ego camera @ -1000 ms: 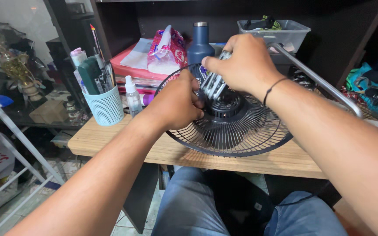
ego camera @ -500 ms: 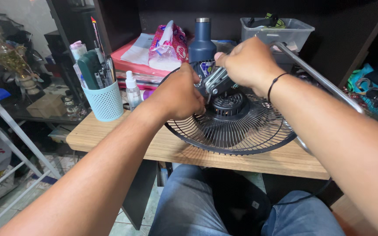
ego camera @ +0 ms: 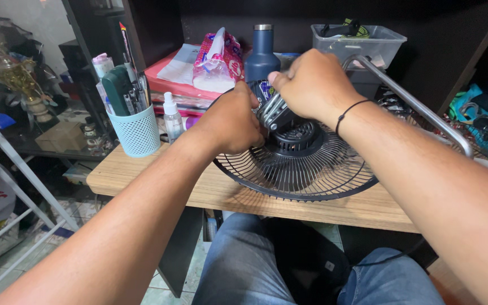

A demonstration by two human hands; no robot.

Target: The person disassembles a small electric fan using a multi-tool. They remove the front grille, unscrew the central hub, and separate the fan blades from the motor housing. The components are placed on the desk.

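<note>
Your right hand (ego camera: 312, 85) fingers clamp a folding hex-key set (ego camera: 275, 110) over the hub of the black fan grille (ego camera: 300, 172); your left hand (ego camera: 230, 121) grips the grille's rim, flat on the wooden tabletop (ego camera: 159, 183), beside a mesh pen cup (ego camera: 138, 133).

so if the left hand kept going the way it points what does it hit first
Likely the fan's motor hub, which the left hand already touches at its fingertips; beyond it sits the right hand. Depth is hard to judge.

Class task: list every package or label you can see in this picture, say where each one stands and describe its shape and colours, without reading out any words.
Tissue pack: back of the desk, soft crumpled pouch, pink and white.
Spray bottle: beside the pen cup, small, clear, with a white label.
Plastic box: back right, rectangular, clear.
</note>
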